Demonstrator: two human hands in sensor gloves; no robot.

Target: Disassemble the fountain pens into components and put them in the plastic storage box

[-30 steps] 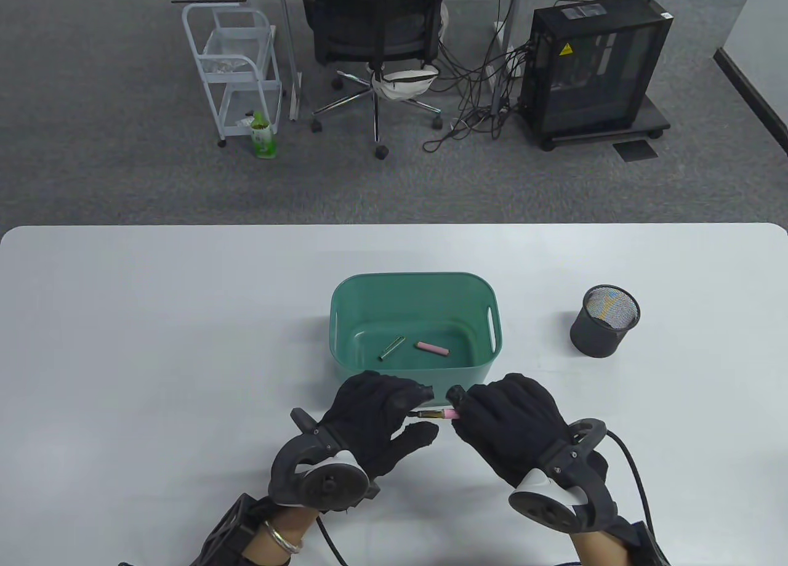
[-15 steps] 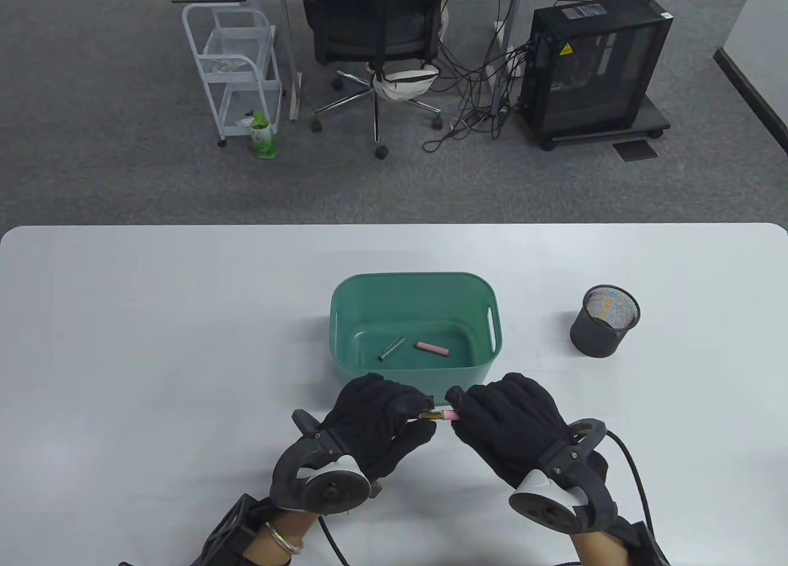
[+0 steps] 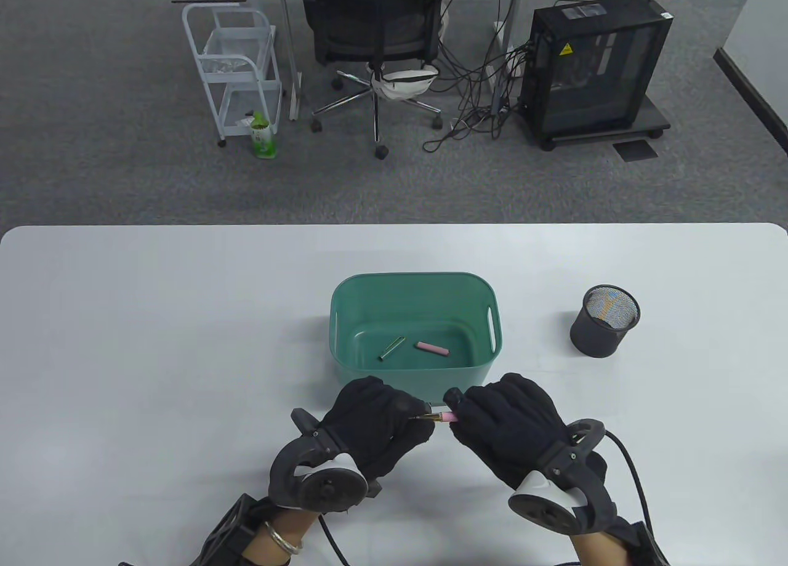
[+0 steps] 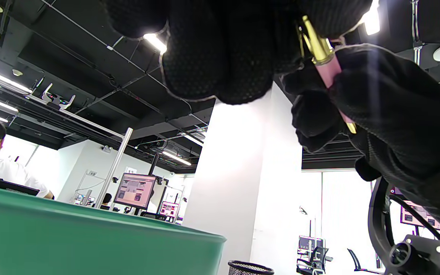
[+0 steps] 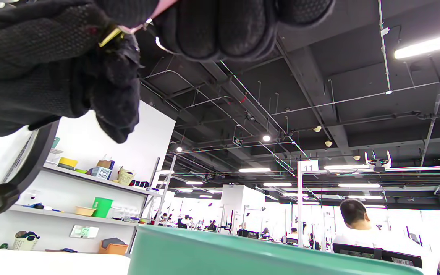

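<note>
I see both gloved hands meeting just in front of the green plastic storage box (image 3: 416, 319), near the table's front edge. My left hand (image 3: 375, 421) curls its fingers around the gold metal end of a slim pink-and-gold fountain pen section (image 3: 444, 417), and my right hand (image 3: 508, 424) pinches the pink end of the same piece between thumb and fingers. The pen part lies roughly level between the two hands, above the white table (image 3: 154, 344), close to the box's near wall but outside it.

From the left wrist view I read the gold collar (image 4: 316, 46) meeting the pink barrel, both partly hidden by glove fabric.

Inside the box lie a thin dark-green-and-gold tube (image 3: 391, 348) and a short pink cylinder (image 3: 431, 348), apart from each other. A black mesh pen cup (image 3: 604, 321) stands well to the right of the box.
</note>
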